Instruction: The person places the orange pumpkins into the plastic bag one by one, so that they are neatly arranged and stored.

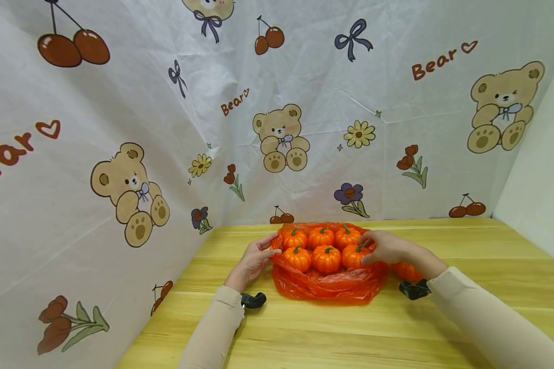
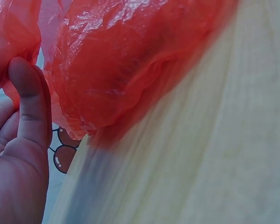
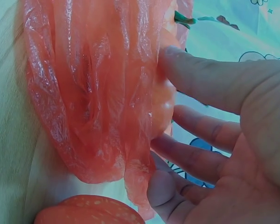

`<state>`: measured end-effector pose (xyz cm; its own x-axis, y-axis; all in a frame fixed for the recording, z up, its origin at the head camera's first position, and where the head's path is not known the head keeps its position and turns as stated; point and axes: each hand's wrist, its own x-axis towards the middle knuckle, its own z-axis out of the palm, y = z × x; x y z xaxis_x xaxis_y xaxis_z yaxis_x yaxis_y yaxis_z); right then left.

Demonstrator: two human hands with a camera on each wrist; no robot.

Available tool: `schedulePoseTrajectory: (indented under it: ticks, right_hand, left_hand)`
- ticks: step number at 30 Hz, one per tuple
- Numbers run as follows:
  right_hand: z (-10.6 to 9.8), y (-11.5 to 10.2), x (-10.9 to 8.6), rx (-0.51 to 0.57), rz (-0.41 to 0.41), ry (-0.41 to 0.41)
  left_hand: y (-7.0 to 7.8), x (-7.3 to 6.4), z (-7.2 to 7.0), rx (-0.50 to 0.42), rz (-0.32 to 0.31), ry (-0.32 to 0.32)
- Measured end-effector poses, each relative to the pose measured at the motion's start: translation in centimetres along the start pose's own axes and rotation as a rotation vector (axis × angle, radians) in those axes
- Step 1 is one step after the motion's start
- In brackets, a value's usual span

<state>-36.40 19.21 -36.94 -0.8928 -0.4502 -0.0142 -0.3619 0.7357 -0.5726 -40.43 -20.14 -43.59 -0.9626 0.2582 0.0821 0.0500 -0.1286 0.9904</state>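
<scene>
A red plastic bag [image 1: 328,289] stands with its mouth spread, and several small orange pumpkins [image 1: 325,259] with green stems sit in it in two rows. My left hand [image 1: 255,260] pinches the bag's left edge between thumb and fingers; the left wrist view shows the thumb [image 2: 25,86] against the film. At the front right, my right hand [image 1: 388,248] grips a pumpkin [image 1: 352,256] by its side. In the right wrist view, the thumb [image 3: 196,77] and fingers lie around that pumpkin [image 3: 164,105], partly behind the bag's film.
Another pumpkin [image 1: 407,271] lies on the wooden table [image 1: 314,333] outside the bag, under my right forearm. Both wrists carry black camera mounts [image 1: 254,300]. A printed sheet [image 1: 328,102] with bears hangs behind and on the left, and a white wall [image 1: 540,189] stands at right.
</scene>
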Motion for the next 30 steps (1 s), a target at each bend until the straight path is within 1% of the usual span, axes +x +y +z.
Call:
schedulePoseTrajectory:
  ticks: [3, 6, 13, 16, 20, 30]
  right_hand:
    - [-0.3, -0.1, -0.3, 0.031, -0.004, 0.010]
    - [-0.6, -0.1, -0.7, 0.039, -0.014, 0.023]
    - [-1.4, 0.2, -1.7, 0.063, -0.025, 0.080]
    - [-1.6, 0.5, -2.1, 0.082, -0.056, 0.096]
    - [-1.9, 0.8, -2.6, 0.097, -0.079, 0.119]
    - [-2.4, 2.4, -4.1, 0.119, -0.050, 0.211]
  left_hand:
    - [0.1, 0.0, 0.1, -0.005, -0.002, 0.002]
    - [0.2, 0.1, 0.1, -0.005, -0.003, -0.001]
    - [0.3, 0.3, -0.1, -0.002, 0.000, -0.010]
    - [0.2, 0.3, -0.1, -0.003, -0.003, -0.010]
    - [0.1, 0.1, -0.1, -0.003, -0.010, -0.008]
    - [-0.1, 0.1, 0.0, -0.008, -0.007, 0.001]
